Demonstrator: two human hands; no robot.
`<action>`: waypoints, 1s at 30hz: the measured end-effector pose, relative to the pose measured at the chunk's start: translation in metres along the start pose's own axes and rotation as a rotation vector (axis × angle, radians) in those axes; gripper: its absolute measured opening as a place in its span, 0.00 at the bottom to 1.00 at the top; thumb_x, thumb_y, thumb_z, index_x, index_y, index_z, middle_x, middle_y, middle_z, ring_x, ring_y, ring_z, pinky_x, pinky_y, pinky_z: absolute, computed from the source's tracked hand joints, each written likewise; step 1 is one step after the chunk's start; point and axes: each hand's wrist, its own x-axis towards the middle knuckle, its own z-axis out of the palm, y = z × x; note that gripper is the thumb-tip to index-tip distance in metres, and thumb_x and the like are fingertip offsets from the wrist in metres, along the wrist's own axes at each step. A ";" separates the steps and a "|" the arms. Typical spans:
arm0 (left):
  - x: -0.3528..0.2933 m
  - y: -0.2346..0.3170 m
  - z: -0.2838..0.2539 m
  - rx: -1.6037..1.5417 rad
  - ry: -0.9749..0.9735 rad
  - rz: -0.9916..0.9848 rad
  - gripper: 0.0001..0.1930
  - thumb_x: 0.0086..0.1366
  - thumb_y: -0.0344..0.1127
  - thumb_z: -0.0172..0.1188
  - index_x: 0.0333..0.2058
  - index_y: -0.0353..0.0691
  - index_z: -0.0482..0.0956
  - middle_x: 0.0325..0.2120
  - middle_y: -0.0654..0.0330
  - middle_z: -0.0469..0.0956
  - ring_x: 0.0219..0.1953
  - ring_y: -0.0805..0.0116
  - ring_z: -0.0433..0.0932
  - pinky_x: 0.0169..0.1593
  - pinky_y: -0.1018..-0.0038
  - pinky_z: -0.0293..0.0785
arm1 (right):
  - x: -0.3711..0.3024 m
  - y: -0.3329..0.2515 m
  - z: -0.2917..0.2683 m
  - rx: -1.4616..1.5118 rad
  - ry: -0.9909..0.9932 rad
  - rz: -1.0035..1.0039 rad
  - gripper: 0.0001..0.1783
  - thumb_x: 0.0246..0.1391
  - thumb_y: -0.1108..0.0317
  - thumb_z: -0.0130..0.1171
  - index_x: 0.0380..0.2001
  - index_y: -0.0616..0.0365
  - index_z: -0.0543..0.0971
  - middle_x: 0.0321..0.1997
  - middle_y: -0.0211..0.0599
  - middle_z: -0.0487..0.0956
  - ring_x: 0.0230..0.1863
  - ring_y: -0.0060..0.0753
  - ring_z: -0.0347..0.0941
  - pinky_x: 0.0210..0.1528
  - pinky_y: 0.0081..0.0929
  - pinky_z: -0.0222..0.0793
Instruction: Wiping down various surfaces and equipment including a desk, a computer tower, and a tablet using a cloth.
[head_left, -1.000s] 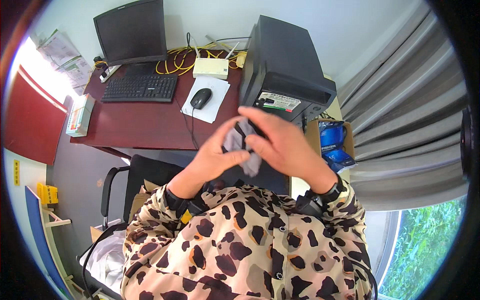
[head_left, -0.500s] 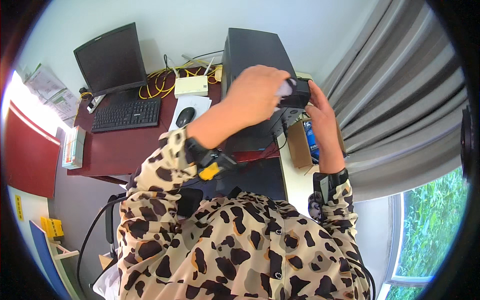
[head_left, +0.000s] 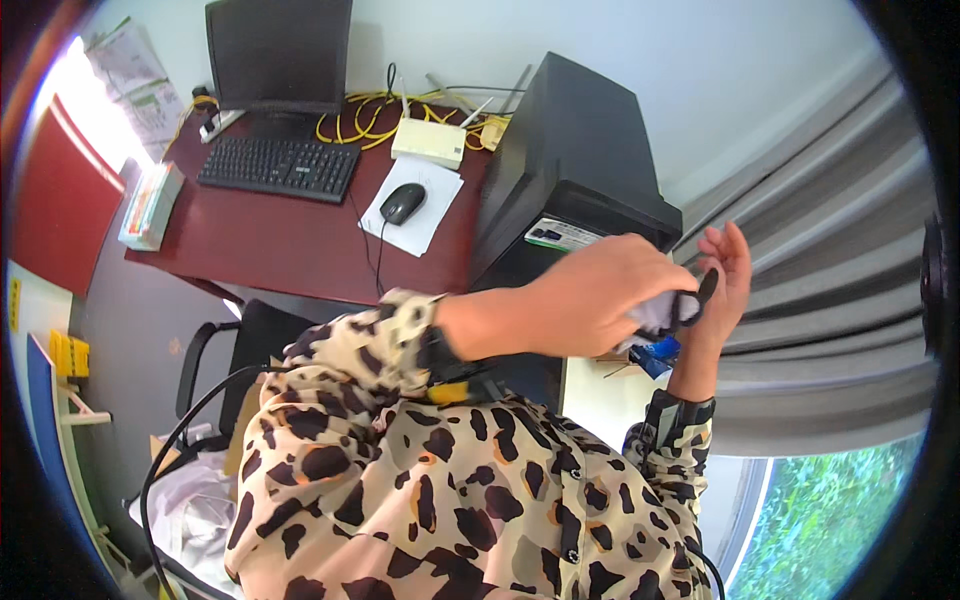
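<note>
My left hand (head_left: 605, 292) is closed on a crumpled pale grey cloth (head_left: 660, 315), held in front of the large black computer case (head_left: 600, 130). A dark rounded piece (head_left: 706, 288) shows at the cloth's edge; whether it belongs to the cloth I cannot tell. Just beyond the cloth, my right hand (head_left: 728, 275) is raised with its fingers stretched up. Its palm is partly hidden behind the cloth and the dark piece. The case stands on the right part of the desk, with a white label (head_left: 562, 235) on its near face. Neither hand touches the case.
Left of the case, the dark red desk (head_left: 275, 250) carries a monitor (head_left: 280, 55), keyboard (head_left: 280, 168), router (head_left: 428, 142), yellow cables (head_left: 345, 130), and a mouse (head_left: 403, 203) on papers. Grey curtains (head_left: 820, 300) hang at the right. A black chair (head_left: 265, 345) stands at the left.
Both hands have come away from the case, moving nearer and to the right; the left still holds the cloth. My right hand has let go of the case's edge. The view has shifted.
</note>
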 end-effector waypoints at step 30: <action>-0.220 -0.212 0.041 0.015 0.673 -1.158 0.16 0.61 0.34 0.50 0.45 0.33 0.73 0.38 0.44 0.75 0.42 0.46 0.74 0.49 0.62 0.68 | 0.028 -0.009 0.101 -0.826 -0.456 -0.625 0.17 0.59 0.69 0.37 0.35 0.64 0.76 0.35 0.46 0.77 0.36 0.47 0.72 0.42 0.34 0.67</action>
